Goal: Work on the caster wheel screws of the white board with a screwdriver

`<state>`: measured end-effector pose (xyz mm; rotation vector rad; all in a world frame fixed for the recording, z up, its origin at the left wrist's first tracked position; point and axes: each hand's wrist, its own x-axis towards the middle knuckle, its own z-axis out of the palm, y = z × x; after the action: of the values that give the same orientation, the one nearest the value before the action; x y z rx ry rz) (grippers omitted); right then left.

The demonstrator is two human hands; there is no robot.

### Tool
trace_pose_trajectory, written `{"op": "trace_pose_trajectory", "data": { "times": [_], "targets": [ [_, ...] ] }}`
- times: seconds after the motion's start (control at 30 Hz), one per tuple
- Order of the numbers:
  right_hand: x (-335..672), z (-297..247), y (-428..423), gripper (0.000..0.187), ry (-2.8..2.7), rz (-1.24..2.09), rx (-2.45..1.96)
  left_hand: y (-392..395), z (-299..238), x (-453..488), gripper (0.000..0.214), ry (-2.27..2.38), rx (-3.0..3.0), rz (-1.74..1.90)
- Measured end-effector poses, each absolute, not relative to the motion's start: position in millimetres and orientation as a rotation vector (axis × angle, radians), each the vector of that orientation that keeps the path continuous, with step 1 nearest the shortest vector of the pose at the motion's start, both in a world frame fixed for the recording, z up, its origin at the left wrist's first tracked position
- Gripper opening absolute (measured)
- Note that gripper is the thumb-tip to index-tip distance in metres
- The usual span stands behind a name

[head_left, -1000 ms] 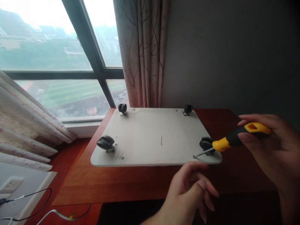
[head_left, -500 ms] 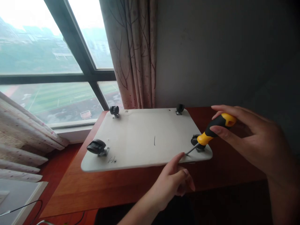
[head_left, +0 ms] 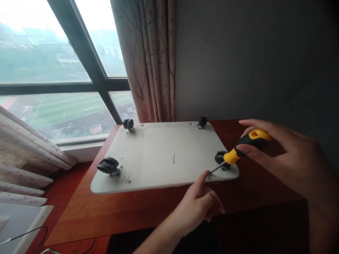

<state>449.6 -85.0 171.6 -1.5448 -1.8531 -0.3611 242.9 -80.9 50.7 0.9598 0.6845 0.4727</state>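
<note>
A white board [head_left: 159, 151] lies on the wooden table with black caster wheels at its corners. My right hand [head_left: 286, 155] is closed loosely around the black-and-yellow handle of a screwdriver [head_left: 233, 155], thumb on the near side. The shaft slants down left to the board's near right edge, beside the near right caster [head_left: 219, 157]. My left hand [head_left: 201, 201] reaches in from below, index finger stretched out to the screwdriver's tip and its other fingers bent, with nothing in its grasp. Whatever lies under the tip is hidden by that fingertip.
The near left caster [head_left: 108, 165] has a screw [head_left: 129, 181] close by. Two more casters stand at the far corners. The wooden table [head_left: 87, 211] extends past the board. Behind it are a curtain [head_left: 156, 63], a grey wall [head_left: 238, 63] and a window [head_left: 66, 113].
In my right hand the screwdriver handle has turned and tipped a little lower to the right. My left index finger stays at the tip. The view has shifted slightly.
</note>
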Motion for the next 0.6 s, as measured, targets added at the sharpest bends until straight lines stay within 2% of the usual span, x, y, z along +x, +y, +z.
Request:
{"op": "trace_pose_trajectory", "data": {
  "times": [0.13, 0.3, 0.4, 0.6],
  "targets": [
    [449.5, 174.1, -88.8, 0.042, -1.838, -0.319, -1.579, -79.1, 48.1, 244.0, 0.084, 0.712, 1.068, 0.451],
    [462.2, 170.0, -94.2, 0.051, -1.853, -0.143, -1.604, -74.2, 54.7, 238.8, 0.079, 0.692, 0.929, 0.415],
    [466.2, 167.6, -94.0, 0.048, -1.871, -0.04, -1.537, -70.9, 57.2, 236.3, 0.079, 0.665, 0.843, 0.406],
    [456.5, 173.1, -90.6, 0.038, -1.798, -0.317, -1.621, -66.3, 56.4, 235.4, 0.078, 0.623, 0.696, 0.422]
  ]
}}
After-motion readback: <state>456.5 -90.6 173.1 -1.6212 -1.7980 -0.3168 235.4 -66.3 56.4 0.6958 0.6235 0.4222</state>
